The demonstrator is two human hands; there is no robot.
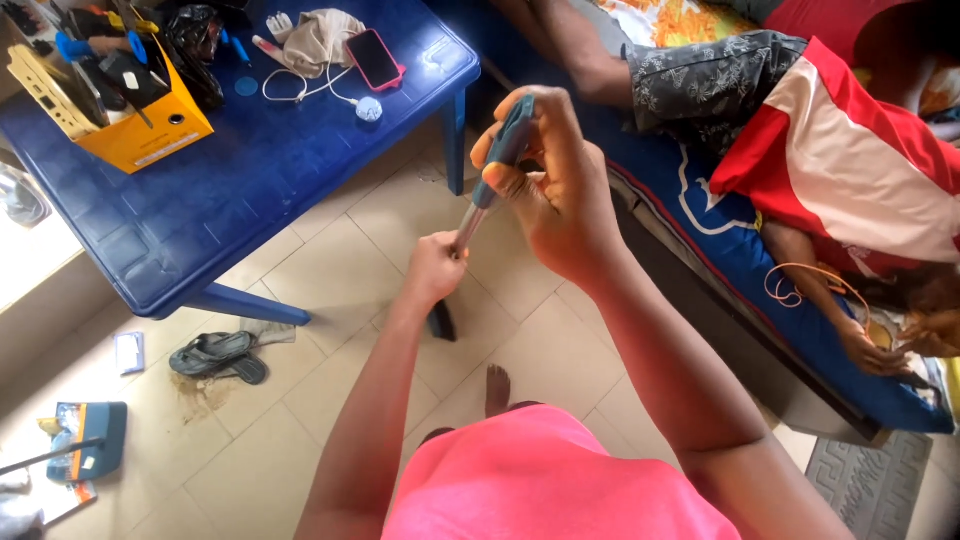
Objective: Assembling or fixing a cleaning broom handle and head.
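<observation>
The right hand [560, 195] sits just above picture centre, its grip closed round the blue handle of a screwdriver [495, 165], which tilts with the handle toward 1 o'clock and the metal shaft toward 7 o'clock. The left hand [435, 268] is at 7 o'clock from it, fist closed on the shaft's lower end and on a small dark part [442, 322] that sticks out below. At 10 o'clock stands a blue tabletop [240, 190] carrying a yellow box [150, 125] of tools, a phone [375, 58] in a pink case and a white cable [320, 92]. A sandal [218, 355] lies on the tiled floor at 8 o'clock. At 3 o'clock another person [850, 160] lies on a bed [720, 240]
</observation>
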